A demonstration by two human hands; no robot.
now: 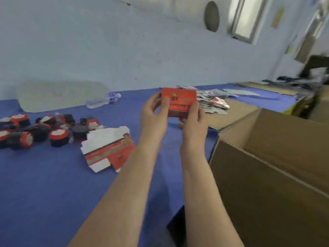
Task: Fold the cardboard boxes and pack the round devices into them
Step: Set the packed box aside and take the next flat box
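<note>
Blue counter (44,193) below a pale wall (89,41). Near right, open brown carton (267,175), probably for finished packs. Left, round devices (58,136) and flat box blanks (108,148), within reach. Centre, likely raised for closing: red box (179,102), gripped by left hand (154,118) and right hand (194,122), thumbs on its near face.

Pale blue wall (89,41) behind a tabletop (44,184) draped in blue cloth. A white-framed window (246,18), brightly lit, sits upper right; a dark round disc (211,16) hangs just left of it.
</note>
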